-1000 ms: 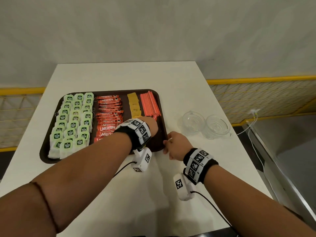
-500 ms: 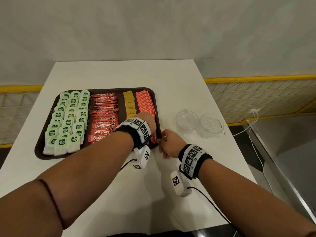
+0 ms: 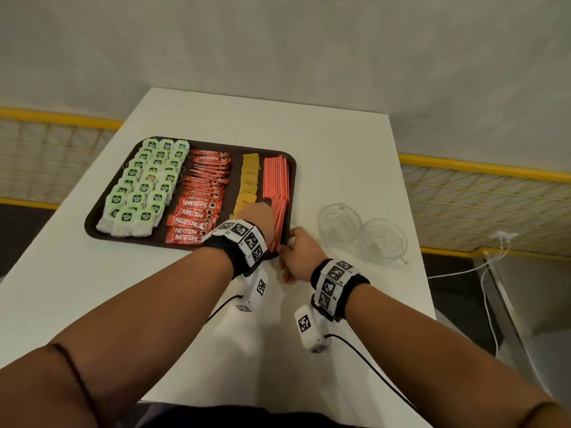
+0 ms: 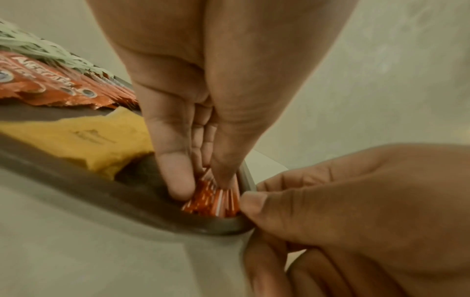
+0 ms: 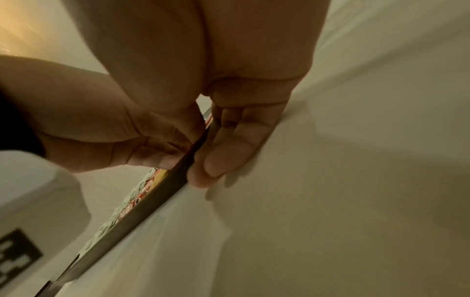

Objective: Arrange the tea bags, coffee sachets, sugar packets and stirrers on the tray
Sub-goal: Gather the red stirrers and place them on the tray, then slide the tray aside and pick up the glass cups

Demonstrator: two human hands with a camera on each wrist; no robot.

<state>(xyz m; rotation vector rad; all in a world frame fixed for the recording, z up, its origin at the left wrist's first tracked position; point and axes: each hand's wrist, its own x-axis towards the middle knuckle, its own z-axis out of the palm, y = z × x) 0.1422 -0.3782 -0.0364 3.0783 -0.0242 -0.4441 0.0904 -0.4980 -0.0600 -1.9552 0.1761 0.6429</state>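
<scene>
- The white rectangular table [image 3: 324, 168] carries everything, with the dark brown plastic tray [image 3: 102, 211] lying on its left half.
- On the tray, from left to right, lie rows of green-labelled white tea bags [image 3: 145, 189], overlapping red Nescafé coffee sachets [image 3: 200, 205], a column of yellow paper sugar packets [image 3: 248, 177] and, along the right rim, a block of thin red-and-white wrapped stirrers [image 3: 276, 177].
- Two clear glass cups [image 3: 340, 220] stand side by side on the table, to the right of the tray and apart from it.
- The left hand [image 3: 256, 219] reaches into the tray's near right corner; the left wrist view shows its fingers straight and together, tips pressing down on the near bundle of stirrers.
- The right hand [image 3: 301, 253] sits at that same corner, fingers curled, with a fingertip against the tray rim just beside the stirrer ends; whether it pinches a stirrer I cannot tell.
- The step in hand looks like squaring the last stirrers into line; the task seems nearly done.
- The next move probably calls for a light nudge of the near bundle, which lies slightly askew, flush with the far block, without disturbing the sugar packets beside it.
</scene>
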